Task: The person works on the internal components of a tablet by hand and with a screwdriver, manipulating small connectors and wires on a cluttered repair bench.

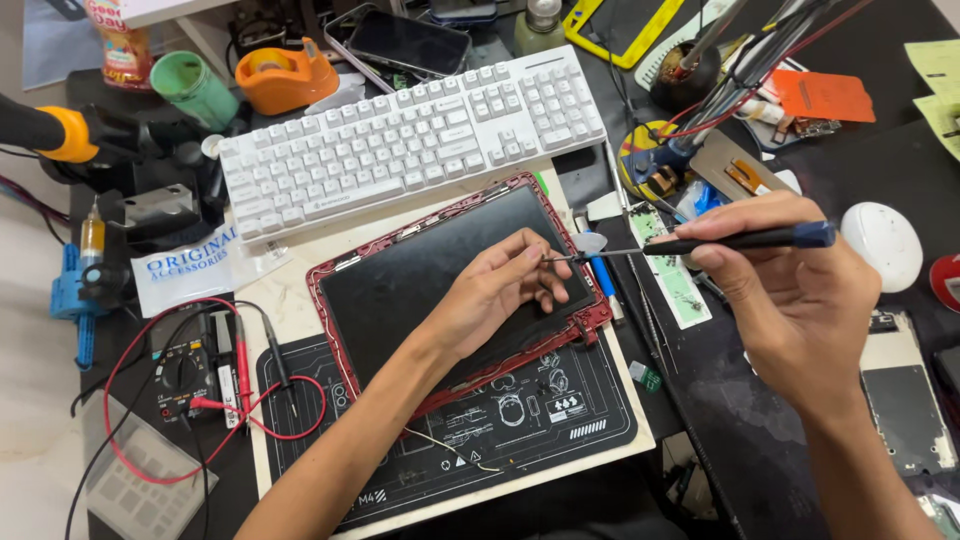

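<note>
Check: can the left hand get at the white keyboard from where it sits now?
Probably yes. The left hand rests on the red-framed panel, and the white keyboard lies just beyond the panel's far edge with nothing between them. The right hand, holding a screwdriver, is off to the side.

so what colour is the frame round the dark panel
Red, clearest in the head view: the frame under the left hand.

I have one view only, from the camera on my head, looking steeply down and slightly forward at the workbench (720, 400) from close range. The far edge with the keyboard (410, 135) sits toward the top of the frame, the near edge at the bottom, where both my forearms enter. No second view shares this scene.
</note>
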